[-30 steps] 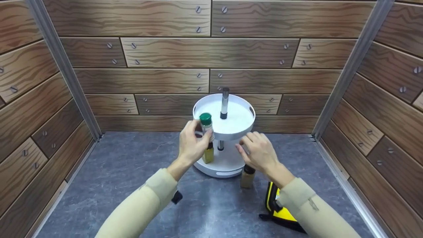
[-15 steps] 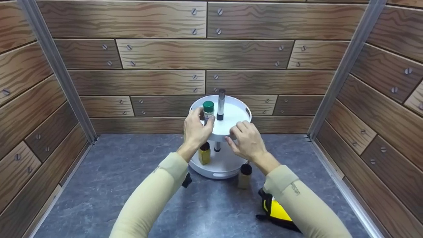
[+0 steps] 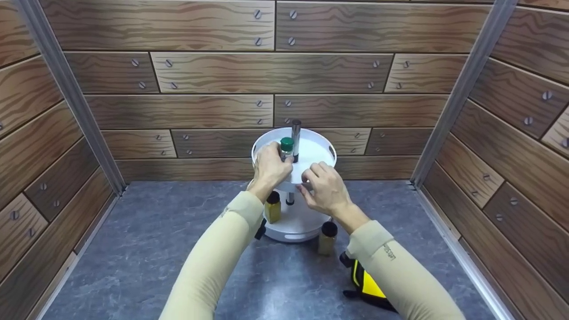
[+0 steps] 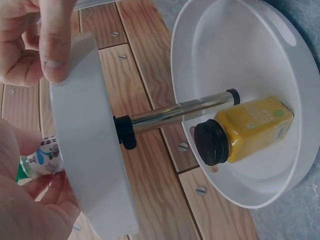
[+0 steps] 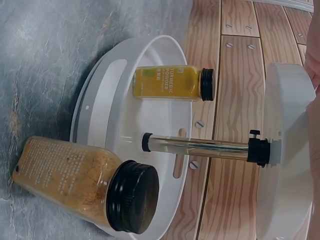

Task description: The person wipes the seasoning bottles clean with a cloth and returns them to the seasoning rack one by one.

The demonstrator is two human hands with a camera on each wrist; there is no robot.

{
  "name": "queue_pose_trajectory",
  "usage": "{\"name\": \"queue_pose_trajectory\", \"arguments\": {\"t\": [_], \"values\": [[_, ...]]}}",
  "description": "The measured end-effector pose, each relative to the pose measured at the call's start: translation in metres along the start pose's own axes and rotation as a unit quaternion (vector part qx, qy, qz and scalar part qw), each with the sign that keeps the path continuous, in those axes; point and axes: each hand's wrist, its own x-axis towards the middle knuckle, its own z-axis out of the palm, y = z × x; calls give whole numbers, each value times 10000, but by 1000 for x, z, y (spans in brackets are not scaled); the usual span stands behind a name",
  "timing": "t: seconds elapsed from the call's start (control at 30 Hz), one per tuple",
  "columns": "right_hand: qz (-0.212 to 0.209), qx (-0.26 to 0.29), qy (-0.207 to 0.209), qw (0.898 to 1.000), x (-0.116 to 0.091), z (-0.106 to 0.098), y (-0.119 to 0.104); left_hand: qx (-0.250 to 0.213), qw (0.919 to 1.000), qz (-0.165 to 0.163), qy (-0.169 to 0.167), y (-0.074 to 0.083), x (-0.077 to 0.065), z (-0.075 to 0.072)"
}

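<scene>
My left hand [image 3: 272, 168] grips a green-capped spice jar [image 3: 286, 145] over the upper tray [image 3: 316, 151] of a white two-tier stand. In the left wrist view, the jar's printed label [image 4: 46, 157] shows between thumb and fingers, close to the tray's surface. My right hand [image 3: 326, 189] holds the front right rim of that tray, its thumb [image 4: 55, 60] pressed on the outer wall. A jar of turmeric powder [image 5: 167, 82] with a black lid stands on the lower tray [image 3: 300, 222].
A black-lidded jar of brown spice [image 5: 70, 180] stands on the grey table just in front of the stand. A yellow and black pouch [image 3: 372, 288] lies by my right forearm. Near the stand's left side is a small black object [image 3: 260, 230]. Wood-patterned walls [image 3: 213, 111] enclose the table.
My left hand has carried the green-capped jar rightward and further over the upper tray. My right hand has moved left and taken hold of the tray's rim.
</scene>
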Motion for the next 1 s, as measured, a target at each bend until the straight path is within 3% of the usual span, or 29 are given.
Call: {"name": "queue_pose_trajectory", "arguments": {"t": [0.1, 0.23, 0.33, 0.43, 0.73, 1.0], "values": [[-65, 8, 55, 10000, -1, 2, -2, 71, 10000, -24, -50, -17, 11, 16], [-95, 25, 51, 9999, -1, 2, -3, 142, 9997, -99, -177, -20, 14, 16], [-46, 56, 20, 10000, -1, 2, -2, 191, 9989, -237, -355, -6, 7, 4], [-28, 70, 43, 10000, 0, 2, 0, 265, 9986, -226, -393, -3, 6, 4], [-33, 144, 137, 9998, -1, -2, 1, 283, 9987, -124, -401, -2, 3, 5], [1, 148, -107, 9998, -5, -13, 1, 370, 9987, 107, -330, -4, -2, -1]]}}
